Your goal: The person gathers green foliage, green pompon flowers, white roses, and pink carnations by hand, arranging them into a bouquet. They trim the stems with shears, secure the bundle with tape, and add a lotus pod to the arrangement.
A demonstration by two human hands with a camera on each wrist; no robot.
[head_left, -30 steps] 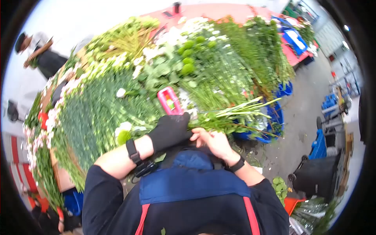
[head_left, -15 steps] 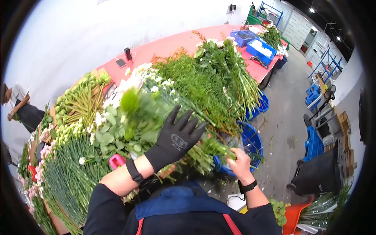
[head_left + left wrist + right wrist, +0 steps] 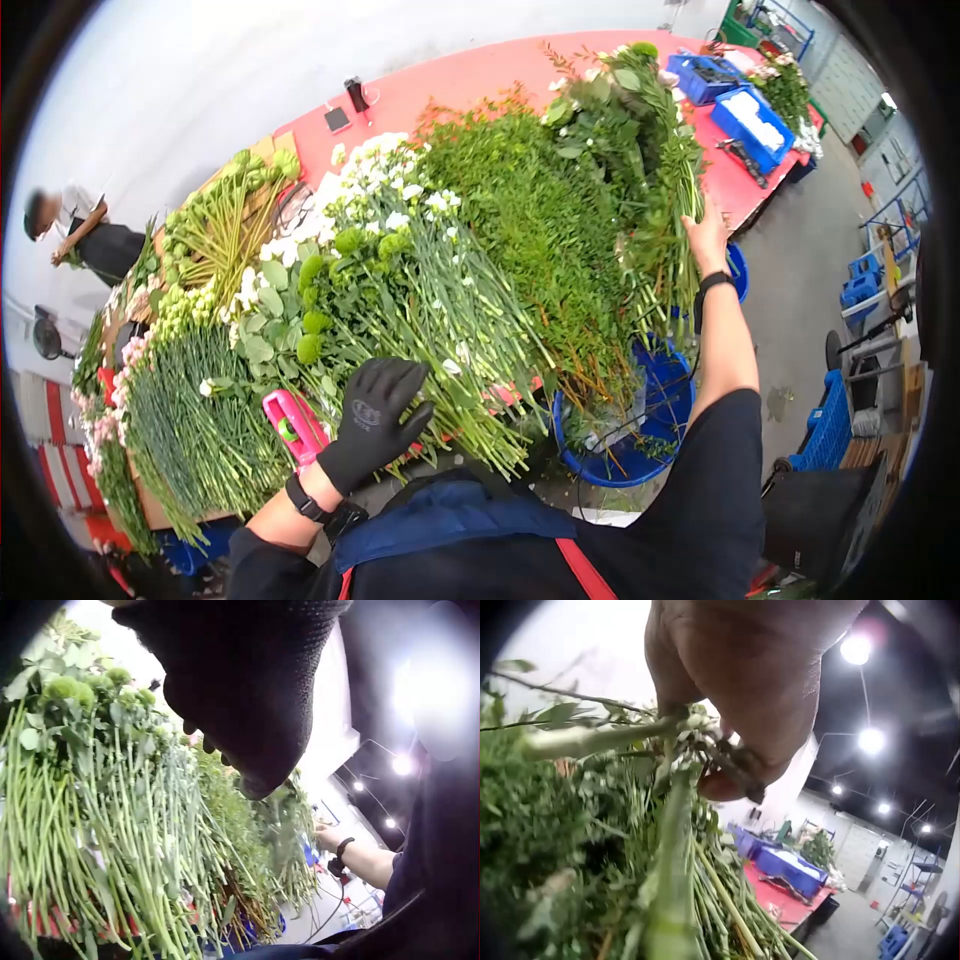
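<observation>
My bare right hand (image 3: 708, 238) is stretched out to the far right of the flower table. In the right wrist view its fingers curl round a bunch of cut green stems (image 3: 676, 855), ends toward the camera. This bunch lies along a pile of leafy stems (image 3: 610, 140), and a green pompon bloom (image 3: 643, 49) shows at its far end. My left hand (image 3: 372, 418), in a black glove, is over the near stem ends with its fingers extended and nothing in them. Close beside it are white-flowered stems (image 3: 450, 290) and green pompon flowers (image 3: 312, 320).
A pink device (image 3: 296, 425) lies by the left glove. Below the table edge stands a blue bucket (image 3: 672, 452) with stem scraps. Blue crates (image 3: 752, 130) sit at the back right of the red tabletop (image 3: 440, 85). Another person (image 3: 95, 235) stands at far left.
The right hand has carried the stem bunch from in front of the body out to the right-hand pile. The left hand has come away from the stems, back toward the left.
</observation>
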